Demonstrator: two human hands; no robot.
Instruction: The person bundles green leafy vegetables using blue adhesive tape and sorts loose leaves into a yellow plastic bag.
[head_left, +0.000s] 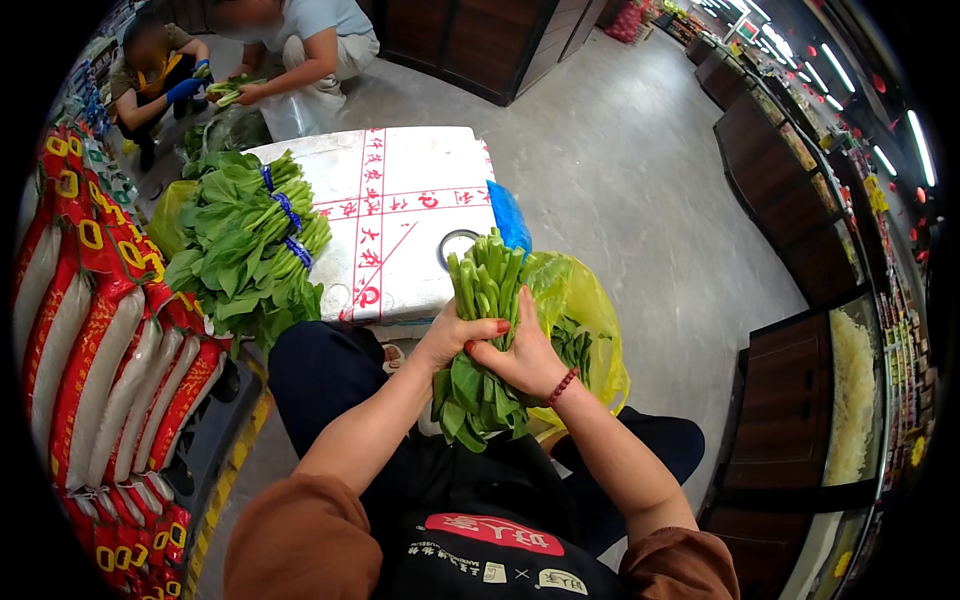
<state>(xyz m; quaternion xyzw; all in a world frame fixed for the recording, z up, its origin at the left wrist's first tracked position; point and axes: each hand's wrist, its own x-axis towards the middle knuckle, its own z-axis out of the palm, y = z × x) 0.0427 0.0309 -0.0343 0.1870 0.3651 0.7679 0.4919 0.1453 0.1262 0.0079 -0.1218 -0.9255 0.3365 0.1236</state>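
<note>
My left hand (466, 335) and my right hand (525, 349) are wrapped around a bunch of leafy greens (484, 397), its cut stems up and its leaves hanging down. No tape shows around this bunch; my fingers hide part of it. Just beyond the stems, a roll of tape (454, 246) lies on a white foam box (442, 154) with red printing. Several bunches of greens (240, 232), bound with blue tape (287, 212), are piled at the box's left side. Beside my right hand, a yellow plastic bag (600, 337) holds more greens (571, 346).
A blue plastic bag (510, 217) hangs at the box's right side. Red and white sacks (97, 360) are stacked at the left on a dark pallet (217, 427). Two people crouch beyond the box, handling greens (229, 88). Dark wooden display counters (780, 397) stand at the right.
</note>
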